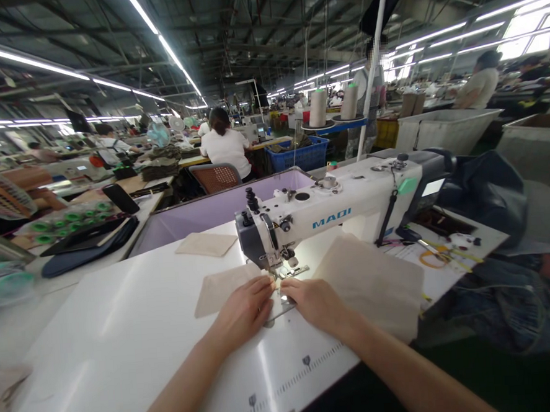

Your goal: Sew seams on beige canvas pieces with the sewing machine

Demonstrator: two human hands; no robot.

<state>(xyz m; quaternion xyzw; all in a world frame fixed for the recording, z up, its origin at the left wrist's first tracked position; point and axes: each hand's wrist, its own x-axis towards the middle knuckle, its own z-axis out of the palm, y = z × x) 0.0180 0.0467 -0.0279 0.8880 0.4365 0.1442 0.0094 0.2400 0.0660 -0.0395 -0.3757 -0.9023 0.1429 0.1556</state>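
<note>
My left hand (247, 306) is closed beside the needle area, fingers together at the edge of a small beige fabric piece (217, 290) that runs under it. My right hand (315, 300) is closed just across from it, thumb and fingertips pinched together by the presser foot. Whatever lies between those right fingertips is too small to make out. Over both hands stands the head of a white sewing machine (340, 211). Another beige piece (206, 244) lies flat behind the left hand. A larger beige fabric (373, 281) spreads to the right, under the machine arm.
Yellow-handled scissors (439, 257) and small tools lie on the table's right end. Thread cones (318, 108) stand behind the machine. A lilac bin (178, 227) borders the table's far edge. Denim (500, 310) hangs at the right. A co-worker (226, 145) sits ahead.
</note>
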